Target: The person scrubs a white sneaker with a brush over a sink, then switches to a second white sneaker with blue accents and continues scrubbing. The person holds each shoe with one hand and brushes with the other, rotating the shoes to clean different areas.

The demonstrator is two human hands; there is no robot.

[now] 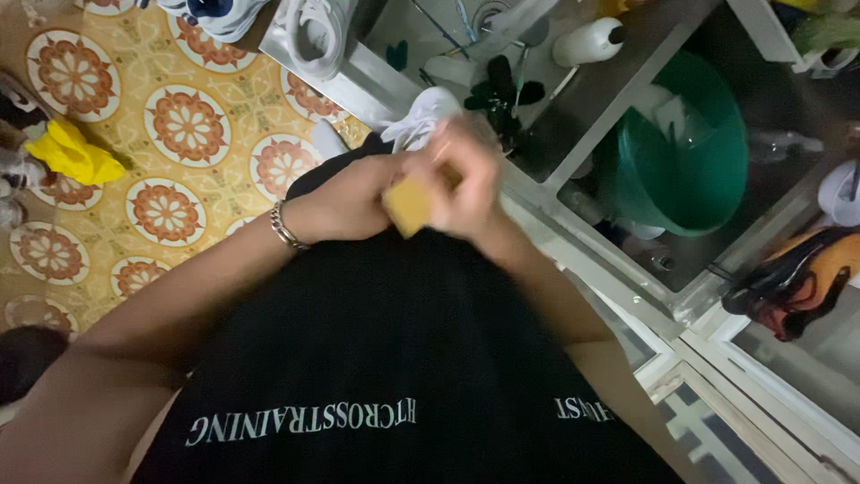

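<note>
My two hands meet in front of my black shirt, over the edge of a steel sink. My right hand is blurred and closed around a small yellow sponge block. My left hand, with a metal bracelet on its wrist, is closed against the sponge's left side and grips a white shoe. The shoe sticks out just beyond both hands; most of it is hidden behind them.
A green basin sits in the sink at the right, with a white bottle and a black brush behind it. White sneakers stand at the top. A yellow cloth lies on the patterned tile floor at the left.
</note>
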